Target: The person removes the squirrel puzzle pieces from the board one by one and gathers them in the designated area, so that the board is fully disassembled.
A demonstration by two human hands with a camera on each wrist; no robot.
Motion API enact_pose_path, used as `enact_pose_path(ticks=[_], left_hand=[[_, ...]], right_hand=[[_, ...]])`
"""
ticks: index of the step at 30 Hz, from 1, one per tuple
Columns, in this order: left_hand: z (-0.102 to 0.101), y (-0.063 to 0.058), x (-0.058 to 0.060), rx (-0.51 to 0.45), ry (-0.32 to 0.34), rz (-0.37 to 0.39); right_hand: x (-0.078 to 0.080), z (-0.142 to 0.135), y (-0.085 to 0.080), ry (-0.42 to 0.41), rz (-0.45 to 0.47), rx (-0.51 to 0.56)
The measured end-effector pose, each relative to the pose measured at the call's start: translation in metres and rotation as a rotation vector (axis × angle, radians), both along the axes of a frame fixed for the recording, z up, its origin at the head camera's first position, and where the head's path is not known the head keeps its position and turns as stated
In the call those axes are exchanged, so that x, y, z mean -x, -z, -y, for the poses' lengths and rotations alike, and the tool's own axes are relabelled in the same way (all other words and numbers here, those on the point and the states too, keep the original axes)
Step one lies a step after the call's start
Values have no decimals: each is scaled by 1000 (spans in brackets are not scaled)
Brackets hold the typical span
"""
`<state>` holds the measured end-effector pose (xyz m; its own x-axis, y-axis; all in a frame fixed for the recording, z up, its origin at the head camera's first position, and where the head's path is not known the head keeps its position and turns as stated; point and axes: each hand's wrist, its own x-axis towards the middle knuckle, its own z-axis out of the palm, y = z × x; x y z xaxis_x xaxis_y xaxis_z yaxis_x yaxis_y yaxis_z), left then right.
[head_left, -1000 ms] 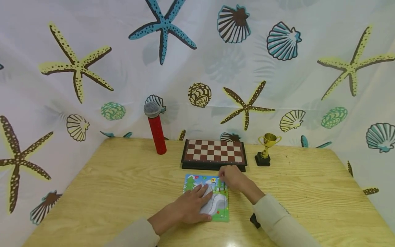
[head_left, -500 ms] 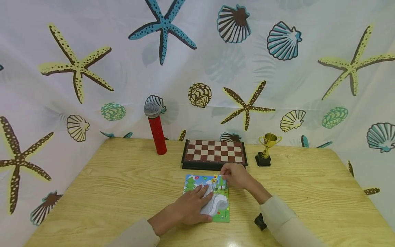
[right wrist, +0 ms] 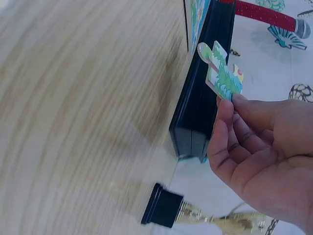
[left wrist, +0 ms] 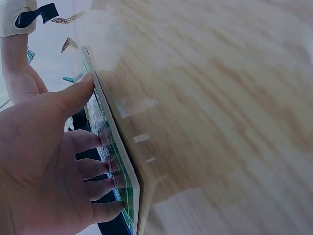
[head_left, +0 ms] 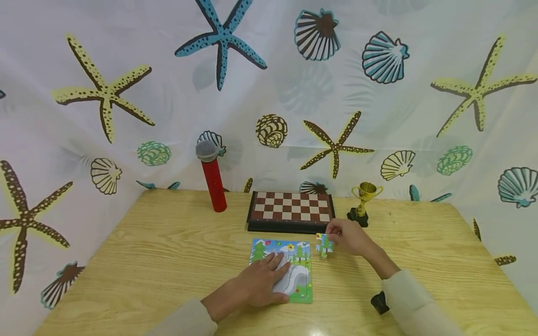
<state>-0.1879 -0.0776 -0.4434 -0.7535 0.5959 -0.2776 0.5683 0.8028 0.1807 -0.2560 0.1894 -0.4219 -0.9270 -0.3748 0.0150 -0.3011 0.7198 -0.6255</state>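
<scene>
A jigsaw puzzle (head_left: 303, 282) lies on the table, printed with trees, a grey path and green grass. My left hand (head_left: 262, 281) rests on it with straight, spread fingers and covers its lower left part. In the left wrist view the fingertips touch the puzzle board (left wrist: 128, 188) close to its edge. Thumb and fingers of my right hand (head_left: 350, 237) pinch a puzzle piece (head_left: 324, 245) with a green tree on it, raised beside the puzzle's upper right corner. The right wrist view shows this jigsaw piece (right wrist: 222, 76) held at one end, its rounded knob pointing away.
Behind the puzzle sits a black-framed checkered chessboard box (head_left: 292, 210). A gold trophy cup (head_left: 362, 203) stands to its right, close behind the right hand. At the back left a red microphone (head_left: 213, 179) stands upright. A patterned cloth (head_left: 269, 93) hangs around the table.
My right hand has pulled the puzzle piece out of the puzzle's upper right corner and carried it to the right. The left hand stays where it was.
</scene>
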Motion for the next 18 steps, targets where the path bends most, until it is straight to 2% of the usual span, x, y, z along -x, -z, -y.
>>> enact_pose_path(ticks=[9,18], left_hand=[[1,-2,-2,22,-13,-11],[-2,-2,-1,35,1,-9]], right_hand=[[-3,-40,1,21,-35,-59],[-8,-76,12,76,30,-96]])
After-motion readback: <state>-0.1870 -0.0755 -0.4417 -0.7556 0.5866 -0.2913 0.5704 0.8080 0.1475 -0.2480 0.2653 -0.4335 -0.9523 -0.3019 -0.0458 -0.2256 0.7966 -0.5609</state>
